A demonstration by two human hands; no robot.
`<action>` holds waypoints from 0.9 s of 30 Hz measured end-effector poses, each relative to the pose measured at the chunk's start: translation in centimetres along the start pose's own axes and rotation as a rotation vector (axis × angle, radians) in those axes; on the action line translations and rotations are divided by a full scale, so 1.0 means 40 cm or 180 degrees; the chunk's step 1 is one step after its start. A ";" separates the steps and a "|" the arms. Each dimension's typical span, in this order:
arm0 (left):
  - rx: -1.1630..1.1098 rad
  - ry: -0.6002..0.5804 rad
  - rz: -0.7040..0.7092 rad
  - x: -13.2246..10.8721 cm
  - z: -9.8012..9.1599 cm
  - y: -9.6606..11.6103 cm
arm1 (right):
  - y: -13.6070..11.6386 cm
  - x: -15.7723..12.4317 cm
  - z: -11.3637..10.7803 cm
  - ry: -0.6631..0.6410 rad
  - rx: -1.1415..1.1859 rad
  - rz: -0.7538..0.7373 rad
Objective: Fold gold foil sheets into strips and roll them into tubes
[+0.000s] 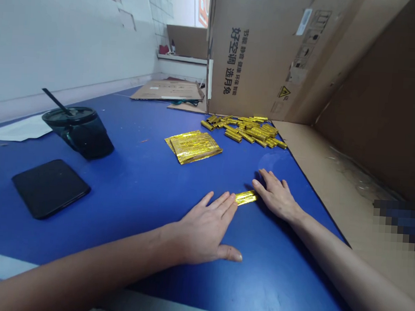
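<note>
In the head view, a short gold foil strip point(246, 198) lies flat on a blue table point(139, 179), with both of the person's hands at it. The left hand point(206, 230) is open, palm down, its fingers straight and close together with the tips over the strip's left end, and its thumb stretched out on the near side of the strip. The right hand point(277, 197) is also open, fingers extended and slightly parted, its thumb at the strip's right end; whether it presses on the foil there, I cannot tell. Beyond the strip and to its left, flat gold foil sheets point(196, 147) lie overlapping in a small stack. Straight beyond the strip is a loose pile of gold rolls point(251, 131), and behind them stands a large cardboard box point(263, 55) printed with dark characters, its cardboard flap point(309, 161) spreading out to the right of the strip. Well to the left of the strip are a flat black object point(51, 188) and, farther back, a dark lidded cup point(84, 131) with a straw point(56, 101). Far beyond the strip, leftward, rest flattened cardboard pieces point(169, 90).
</note>
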State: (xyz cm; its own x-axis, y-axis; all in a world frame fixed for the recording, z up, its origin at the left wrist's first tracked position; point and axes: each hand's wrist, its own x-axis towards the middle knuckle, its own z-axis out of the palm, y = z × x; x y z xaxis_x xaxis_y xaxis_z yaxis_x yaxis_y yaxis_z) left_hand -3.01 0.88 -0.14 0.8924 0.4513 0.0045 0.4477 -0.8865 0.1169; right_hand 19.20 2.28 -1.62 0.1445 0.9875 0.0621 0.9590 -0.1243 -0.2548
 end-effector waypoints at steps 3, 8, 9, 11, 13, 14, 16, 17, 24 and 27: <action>0.0017 0.0000 -0.0011 0.000 0.000 0.001 | -0.011 -0.005 0.004 0.0043 -0.0298 -0.0123; 0.0017 -0.0034 -0.0047 -0.002 0.001 0.000 | -0.016 -0.010 0.008 0.0101 -0.0460 -0.0209; 0.0007 -0.0050 -0.0053 -0.002 0.001 -0.001 | -0.014 -0.010 0.009 0.0112 -0.0462 -0.0218; -0.0021 -0.0092 -0.0067 -0.002 0.000 -0.002 | -0.009 -0.009 0.011 0.0141 -0.0452 -0.0241; -0.0041 -0.0128 -0.0077 -0.002 -0.001 -0.003 | -0.003 -0.007 0.012 0.0181 -0.0410 -0.0271; -0.0048 -0.0143 -0.0080 -0.002 -0.002 -0.003 | 0.000 -0.006 0.011 0.0198 -0.0366 -0.0262; -0.0058 -0.0160 -0.0084 -0.001 -0.003 -0.003 | 0.001 -0.007 0.009 0.0247 -0.0233 -0.0188; -0.0060 -0.0165 -0.0086 -0.001 -0.003 -0.002 | -0.001 -0.010 0.007 0.0289 -0.0162 -0.0158; -0.0002 -0.0125 -0.0131 0.001 0.002 -0.002 | -0.037 -0.035 0.007 -0.0051 -0.0276 -0.0680; 0.0006 -0.0142 -0.0104 0.001 0.002 -0.002 | -0.039 -0.032 0.009 -0.0158 -0.0272 -0.0539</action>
State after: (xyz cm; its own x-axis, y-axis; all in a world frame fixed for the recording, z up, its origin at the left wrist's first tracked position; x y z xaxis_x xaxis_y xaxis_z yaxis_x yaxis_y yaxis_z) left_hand -3.02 0.98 -0.22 0.8789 0.4750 -0.0436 0.4767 -0.8716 0.1146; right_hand 17.43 1.26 -1.65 -0.0309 0.9983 0.0489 0.9861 0.0385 -0.1617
